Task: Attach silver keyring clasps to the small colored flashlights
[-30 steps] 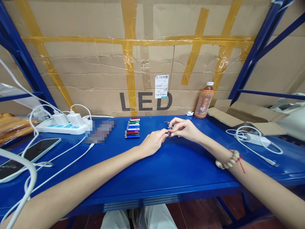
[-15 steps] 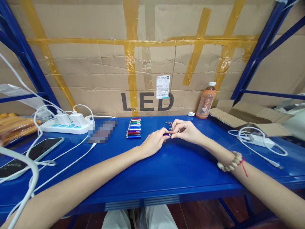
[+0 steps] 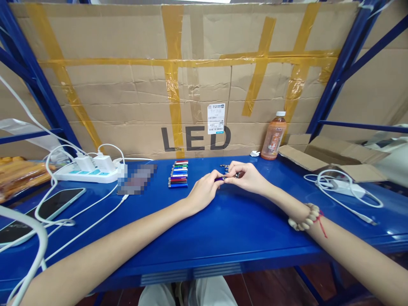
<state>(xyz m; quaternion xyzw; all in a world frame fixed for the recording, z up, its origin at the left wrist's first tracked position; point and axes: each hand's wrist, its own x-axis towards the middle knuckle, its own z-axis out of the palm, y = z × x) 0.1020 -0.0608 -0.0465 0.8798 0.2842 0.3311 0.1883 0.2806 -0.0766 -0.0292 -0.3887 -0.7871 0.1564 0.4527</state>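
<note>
My left hand point(image 3: 205, 190) is closed, thumb and fingers pinching a small purple metal tube point(image 3: 219, 179). My right hand point(image 3: 248, 176), with a beaded bracelet point(image 3: 305, 217) on its wrist, is closed at the tube's right end. Its fingertips pinch a small silvery piece there, partly hidden by the fingers; whether it is joined to the tube I cannot tell. Several small dark metallic pieces point(image 3: 224, 166) lie just behind the right fingers. Left of my hands, several slim coloured tubes with silvery ends point(image 3: 178, 174) lie side by side in a column.
On the left of the blue table point(image 3: 197, 238) are a white power strip point(image 3: 87, 174), a phone point(image 3: 47, 208) and loose white cables. A drink bottle point(image 3: 273, 137), an open cardboard box point(image 3: 331, 155) and a coiled white cable point(image 3: 350, 189) are on the right. A large carton point(image 3: 134, 106) stands behind.
The view has tilted up slightly. Both hands stay together around the tube, with slightly more of its purple body showing between the fingers.
</note>
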